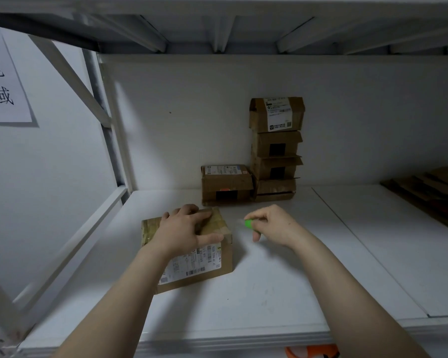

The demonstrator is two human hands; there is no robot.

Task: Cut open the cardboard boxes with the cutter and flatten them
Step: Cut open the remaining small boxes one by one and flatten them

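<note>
1. The taped cardboard box [204, 264] sits front-left on the white shelf [269, 293], with its shipping label facing up.
2. The left hand [184, 231] lies flat on top, fingers spread and straight, pressing rather than grabbing. The right hand [272, 224], just beside the box, pinches a green cutter [248, 223] (the blade end is too blurry to tell if it's out).
3. It looks small and light, so I'd guess it skids on that smooth shelf unless pinned. Cardboard's stiffest at the edges, so hold near a corner, clear of the tape seam.
4. More waiting at the back: a stack of boxes [276, 151], plus a single box [226, 184] beside it.
</note>
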